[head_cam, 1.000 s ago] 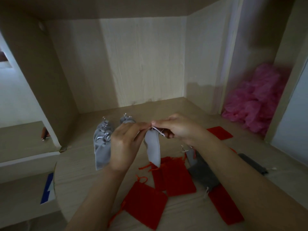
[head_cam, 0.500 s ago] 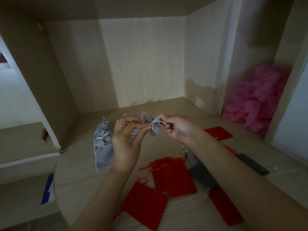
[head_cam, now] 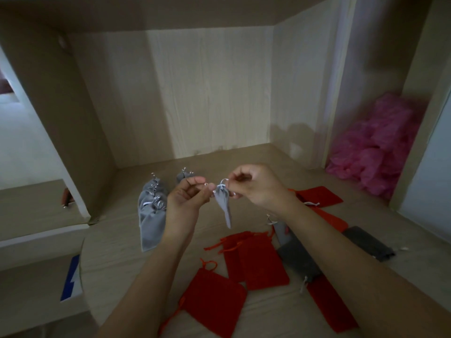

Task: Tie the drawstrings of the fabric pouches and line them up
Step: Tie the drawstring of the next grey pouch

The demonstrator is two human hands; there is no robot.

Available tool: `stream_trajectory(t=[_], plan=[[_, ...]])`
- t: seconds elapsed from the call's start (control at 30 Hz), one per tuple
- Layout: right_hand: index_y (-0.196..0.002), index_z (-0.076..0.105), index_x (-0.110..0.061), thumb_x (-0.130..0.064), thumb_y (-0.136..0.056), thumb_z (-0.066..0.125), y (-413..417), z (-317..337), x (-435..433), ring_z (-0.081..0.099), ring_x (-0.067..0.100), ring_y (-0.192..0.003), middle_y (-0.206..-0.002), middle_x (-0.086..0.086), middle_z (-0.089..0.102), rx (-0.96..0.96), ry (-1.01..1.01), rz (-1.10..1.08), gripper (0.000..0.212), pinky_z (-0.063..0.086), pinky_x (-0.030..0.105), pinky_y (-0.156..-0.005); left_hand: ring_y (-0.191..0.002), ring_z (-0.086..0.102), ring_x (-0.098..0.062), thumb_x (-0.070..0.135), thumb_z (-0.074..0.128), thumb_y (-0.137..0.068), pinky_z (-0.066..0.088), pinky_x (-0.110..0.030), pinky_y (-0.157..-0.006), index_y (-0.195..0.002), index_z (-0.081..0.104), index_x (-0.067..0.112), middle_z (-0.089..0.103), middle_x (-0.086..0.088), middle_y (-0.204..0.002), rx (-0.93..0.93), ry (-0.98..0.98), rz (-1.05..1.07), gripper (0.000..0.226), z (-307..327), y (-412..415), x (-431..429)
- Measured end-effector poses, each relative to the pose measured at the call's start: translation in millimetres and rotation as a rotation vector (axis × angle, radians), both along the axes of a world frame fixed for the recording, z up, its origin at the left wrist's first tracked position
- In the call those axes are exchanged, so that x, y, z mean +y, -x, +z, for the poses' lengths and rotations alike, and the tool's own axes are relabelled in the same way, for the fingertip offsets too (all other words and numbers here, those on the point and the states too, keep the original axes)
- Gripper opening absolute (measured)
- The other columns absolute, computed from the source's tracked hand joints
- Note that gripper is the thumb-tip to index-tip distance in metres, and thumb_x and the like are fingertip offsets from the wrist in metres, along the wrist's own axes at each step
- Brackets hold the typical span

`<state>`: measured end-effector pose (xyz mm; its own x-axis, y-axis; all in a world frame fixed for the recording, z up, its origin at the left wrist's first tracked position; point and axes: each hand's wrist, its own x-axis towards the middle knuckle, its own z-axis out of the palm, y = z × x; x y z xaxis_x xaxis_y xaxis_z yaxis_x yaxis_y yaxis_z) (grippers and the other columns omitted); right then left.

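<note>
A small light-grey pouch (head_cam: 223,206) hangs in the air between my hands, its mouth gathered at the top. My left hand (head_cam: 186,200) pinches one silver drawstring end on the pouch's left. My right hand (head_cam: 256,185) pinches the silver string loop at the pouch's neck. Tied grey pouches (head_cam: 151,215) lie in a row on the wooden shelf (head_cam: 117,259) to the left, one more (head_cam: 183,175) behind my left hand. Loose red pouches (head_cam: 253,259) (head_cam: 214,298) and dark grey pouches (head_cam: 297,262) lie flat under my forearms.
More red pouches (head_cam: 318,196) and a dark pouch (head_cam: 366,242) lie at the right. A pink plastic heap (head_cam: 380,147) fills the right compartment. Cabinet walls (head_cam: 73,118) close in at left and back. A blue-white item (head_cam: 72,279) lies on the lower left ledge.
The pouch hung long, was bunched up between my hands half a second ago, and now hangs down again with its mouth drawn tight. My hands have spread slightly apart on the strings.
</note>
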<state>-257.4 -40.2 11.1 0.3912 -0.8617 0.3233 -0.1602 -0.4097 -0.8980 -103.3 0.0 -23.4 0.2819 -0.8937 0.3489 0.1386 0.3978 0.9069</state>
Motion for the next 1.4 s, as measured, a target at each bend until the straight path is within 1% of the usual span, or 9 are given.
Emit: stream_trajectory(t=[0.2,0.37,0.5,0.73,0.9,1.03,1.17,1.33,1.4], plan=[[-0.072,0.062,-0.017,-0.002,-0.074,0.075,3.3,-0.8,-1.1,0.064,0.012,-0.068,-0.076,0.006,0.07,0.016,0.155,-0.038,0.019,0.054,0.029,-0.068,-0.059,0.059,-0.006,0.002,0.06,-0.081,0.052,-0.017,-0.066,-0.093,0.059,0.007,0.065,0.002,-0.066,0.024,-0.046,-0.107,0.014,-1.0,0.0,-1.7],[-0.082,0.058,-0.027,-0.004,-0.077,0.071,2.0,3.7,0.0,0.062,0.007,-0.067,-0.076,-0.004,0.067,0.026,0.288,-0.094,0.027,0.049,0.018,-0.066,-0.053,0.055,-0.007,0.005,0.06,-0.075,0.049,-0.016,-0.061,-0.091,0.056,0.008,0.062,0.002,-0.059,0.063,-0.054,-0.23,0.017,0.5,2.0,0.4],[-0.092,0.059,-0.022,-0.004,-0.082,0.065,1.5,4.2,6.7,0.061,0.003,-0.067,-0.075,-0.005,0.068,-0.028,0.321,-0.133,0.022,0.046,0.013,-0.065,-0.056,0.055,-0.009,0.001,0.071,-0.072,0.049,-0.017,-0.064,-0.092,0.057,0.009,0.063,0.001,-0.062,0.0,-0.049,-0.274,0.026,-0.6,-0.7,-0.1],[-0.084,0.055,-0.017,0.003,-0.081,0.065,8.4,5.2,-2.1,0.059,-0.006,-0.058,-0.073,0.001,0.063,-0.385,-0.065,-0.157,0.022,0.04,0.005,-0.055,-0.064,0.053,-0.008,0.002,0.07,-0.076,0.047,-0.018,-0.068,-0.097,0.062,0.007,0.062,0.005,-0.068,-0.154,-0.044,-0.275,0.022,-4.2,0.6,0.3],[-0.079,0.05,-0.016,0.001,-0.082,0.066,4.9,-2.3,-4.4,0.058,-0.002,-0.059,-0.072,-0.001,0.06,-0.425,-0.174,-0.19,0.024,0.041,0.007,-0.055,-0.057,0.048,-0.008,-0.007,0.057,-0.084,0.044,-0.017,-0.061,-0.092,0.064,0.005,0.054,0.002,-0.058,-0.202,-0.129,-0.233,0.017,-3.4,3.6,-0.4],[-0.079,0.049,-0.014,0.001,-0.085,0.063,-0.6,-5.1,-1.5,0.055,0.001,-0.061,-0.074,0.001,0.056,-0.382,-0.147,-0.178,0.021,0.042,0.008,-0.055,-0.055,0.044,-0.013,-0.008,0.051,-0.083,0.039,-0.02,-0.057,-0.07,0.06,0.003,0.049,-0.005,-0.056,-0.101,-0.208,-0.234,0.019,-3.8,2.0,-2.1],[-0.079,0.048,-0.013,0.001,-0.09,0.055,-3.0,-4.1,2.9,0.043,-0.003,-0.042,-0.071,0.0,0.053,-0.427,-0.242,-0.054,0.019,0.033,0.01,-0.041,-0.057,0.049,-0.011,-0.002,0.055,-0.075,0.043,-0.019,-0.056,-0.07,0.052,0.006,0.051,-0.002,-0.059,0.075,-0.198,-0.313,0.01,-1.9,-3.2,-3.4],[-0.08,0.048,-0.014,0.004,-0.092,0.049,-1.3,-6.2,-6.2,0.038,0.0,-0.036,-0.055,-0.005,0.055,-0.744,-0.613,0.054,0.022,0.029,0.011,-0.035,-0.057,0.048,-0.012,-0.005,0.05,-0.081,0.038,-0.024,-0.061,-0.058,0.057,0.014,0.049,-0.002,-0.057,0.061,-0.207,-0.329,0.03,-4.4,1.5,-2.4],[-0.079,0.051,-0.015,0.005,-0.092,0.048,-3.4,-7.7,-6.5,0.042,0.001,-0.038,-0.055,-0.003,0.055,-0.882,-0.699,0.057,0.024,0.033,0.011,-0.036,-0.056,0.047,-0.012,-0.001,0.053,-0.075,0.039,-0.024,-0.06,-0.055,0.059,0.015,0.048,-0.002,-0.056,0.008,-0.216,-0.358,0.026,-3.6,5.0,-0.6]])
